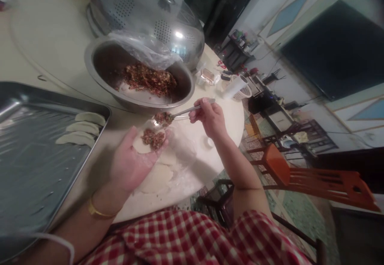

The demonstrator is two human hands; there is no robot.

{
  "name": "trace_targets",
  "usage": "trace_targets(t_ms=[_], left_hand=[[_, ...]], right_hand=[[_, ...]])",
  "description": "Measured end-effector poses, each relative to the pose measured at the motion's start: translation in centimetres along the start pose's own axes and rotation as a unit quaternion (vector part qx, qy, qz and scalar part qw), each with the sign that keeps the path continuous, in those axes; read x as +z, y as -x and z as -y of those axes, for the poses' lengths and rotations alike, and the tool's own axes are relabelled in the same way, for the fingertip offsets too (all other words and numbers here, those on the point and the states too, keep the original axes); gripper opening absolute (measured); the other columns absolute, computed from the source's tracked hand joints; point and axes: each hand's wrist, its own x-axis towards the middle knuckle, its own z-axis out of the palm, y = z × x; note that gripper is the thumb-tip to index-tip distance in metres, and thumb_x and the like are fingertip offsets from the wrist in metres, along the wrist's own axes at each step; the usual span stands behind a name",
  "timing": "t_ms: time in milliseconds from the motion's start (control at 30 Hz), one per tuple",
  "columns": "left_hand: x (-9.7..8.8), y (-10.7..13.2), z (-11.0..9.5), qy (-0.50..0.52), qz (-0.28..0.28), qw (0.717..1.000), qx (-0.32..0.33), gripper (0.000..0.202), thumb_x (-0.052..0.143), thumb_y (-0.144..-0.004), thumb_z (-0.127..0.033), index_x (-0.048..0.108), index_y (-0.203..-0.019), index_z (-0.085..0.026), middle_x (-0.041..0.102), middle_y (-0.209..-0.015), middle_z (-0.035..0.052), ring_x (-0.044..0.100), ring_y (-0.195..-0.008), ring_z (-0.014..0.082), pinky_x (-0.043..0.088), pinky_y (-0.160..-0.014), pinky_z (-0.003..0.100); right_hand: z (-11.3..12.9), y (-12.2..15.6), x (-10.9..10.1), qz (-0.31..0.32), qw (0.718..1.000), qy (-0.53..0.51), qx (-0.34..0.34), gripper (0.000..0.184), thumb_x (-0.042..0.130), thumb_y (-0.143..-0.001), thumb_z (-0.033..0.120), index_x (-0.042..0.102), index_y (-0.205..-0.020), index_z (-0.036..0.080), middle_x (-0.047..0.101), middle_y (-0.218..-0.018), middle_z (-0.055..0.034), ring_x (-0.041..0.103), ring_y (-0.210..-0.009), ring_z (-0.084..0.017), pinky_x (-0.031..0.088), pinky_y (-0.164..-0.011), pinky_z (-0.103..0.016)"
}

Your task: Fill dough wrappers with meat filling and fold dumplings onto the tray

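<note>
A round dumpling wrapper [139, 145] lies across the palm of my left hand [132, 163], its fingers curled up around the edge. Minced filling [153, 138] is heaped on the wrapper. My right hand [211, 119] grips the handle of a metal spoon [192, 109], and its bowl, loaded with more filling, is just above the wrapper. Beyond both hands stands a steel basin [138, 101] holding a mass of chopped filling [147, 79], with a clear plastic bag [147, 51] draped over its far rim. More flat wrappers [157, 177] rest on the floured table below my hands.
At left, a metal tray [36, 169] holds 3 folded dumplings [82, 127] near its right edge. A large perforated steel lid [147, 13] stands behind the basin. A white basket [242, 91] and red-handled scissors [221, 65] sit near the table's right edge. An orange chair [276, 165] is beyond.
</note>
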Motion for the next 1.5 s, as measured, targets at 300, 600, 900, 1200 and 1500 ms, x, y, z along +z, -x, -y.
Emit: trace_targets(t_ms=[300,600,900,1200,1500], left_hand=[[0.5,0.0,0.0,-0.034,-0.042,0.998,-0.034,0.052,0.036,-0.094,-0.008,0.054,-0.141,0.000,0.076,-0.114,0.0189,0.077,-0.094,0.0260,0.065,-0.076,0.031],[0.3,-0.5,0.3,-0.062,-0.028,0.997,-0.043,0.051,0.037,-0.097,-0.011,0.051,-0.145,-0.001,0.077,-0.109,0.0193,0.077,-0.093,0.0251,0.064,-0.078,0.030],[-0.1,-0.5,0.1,-0.047,-0.010,0.998,-0.036,0.054,0.032,-0.104,-0.033,0.050,-0.145,-0.003,0.070,-0.125,0.0247,0.073,-0.109,0.0303,0.066,-0.077,0.036],[0.0,-0.3,-0.1,0.025,-0.018,0.999,-0.038,0.056,0.038,-0.102,-0.032,0.044,-0.148,0.000,0.067,-0.126,0.0301,0.071,-0.114,0.0363,0.067,-0.079,0.043],[0.0,0.1,-0.4,0.023,-0.017,0.999,-0.029,0.056,0.035,-0.103,-0.035,0.044,-0.149,-0.005,0.068,-0.129,0.0251,0.069,-0.118,0.0325,0.067,-0.080,0.038]], right_hand=[[0.0,1.8,0.7,0.055,0.994,0.055,-0.082,0.055,0.067,-0.077,0.075,0.061,-0.080,0.021,0.069,-0.060,0.0016,0.063,-0.053,-0.011,0.056,-0.054,-0.025],[-1.5,0.1,0.8,0.028,0.990,-0.031,0.132,0.052,0.070,-0.081,0.068,0.058,-0.075,0.018,0.065,-0.052,0.0022,0.059,-0.043,-0.009,0.050,-0.044,-0.019],[-1.2,-1.1,-0.3,-0.024,0.986,-0.107,0.124,0.043,0.064,-0.090,0.060,0.057,-0.077,0.019,0.064,-0.054,0.0038,0.057,-0.043,-0.009,0.051,-0.047,-0.020],[-2.2,-7.6,-0.3,-0.024,0.893,0.297,-0.338,0.044,0.050,-0.097,0.064,0.069,-0.092,0.024,0.075,-0.091,-0.0017,0.068,-0.087,-0.017,0.055,-0.089,-0.037],[-0.5,-5.2,-1.4,-0.106,0.867,0.275,-0.401,0.037,0.047,-0.101,0.058,0.068,-0.102,0.028,0.074,-0.086,-0.0024,0.068,-0.088,-0.020,0.054,-0.087,-0.039]])
